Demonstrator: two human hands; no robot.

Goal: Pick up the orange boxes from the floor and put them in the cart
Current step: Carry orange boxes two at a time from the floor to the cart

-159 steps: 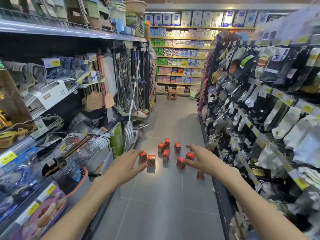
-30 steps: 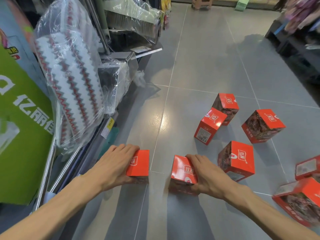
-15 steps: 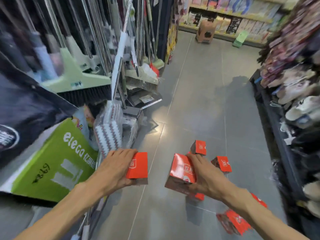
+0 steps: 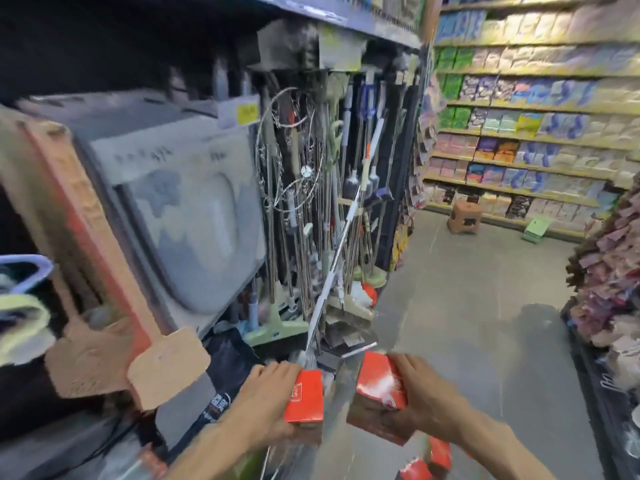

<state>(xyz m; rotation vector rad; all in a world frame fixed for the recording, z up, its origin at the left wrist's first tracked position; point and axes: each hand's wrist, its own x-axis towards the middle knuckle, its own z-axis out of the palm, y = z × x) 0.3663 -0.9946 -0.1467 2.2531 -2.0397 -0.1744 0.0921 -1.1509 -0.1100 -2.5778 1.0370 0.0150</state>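
My left hand (image 4: 266, 396) grips one orange box (image 4: 304, 398) from its left side, held up in front of me. My right hand (image 4: 427, 398) grips a second orange box (image 4: 379, 393), tilted, at about the same height. The two boxes are a short gap apart. Below my right forearm, more orange boxes (image 4: 427, 460) lie on the grey floor at the bottom edge. No cart is in view. The picture is blurred by head motion.
Brooms and mops (image 4: 332, 202) hang on the left shelving close to my hands. Racks of goods (image 4: 609, 271) line the right side. A brown stool (image 4: 464, 216) stands far down the aisle before stocked shelves (image 4: 540, 109). Grey floor (image 4: 467, 306) stretches ahead.
Both hands have lifted their boxes off the floor and higher. My view has swung up from the floor to the aisle, so the remaining boxes dropped to the bottom edge.
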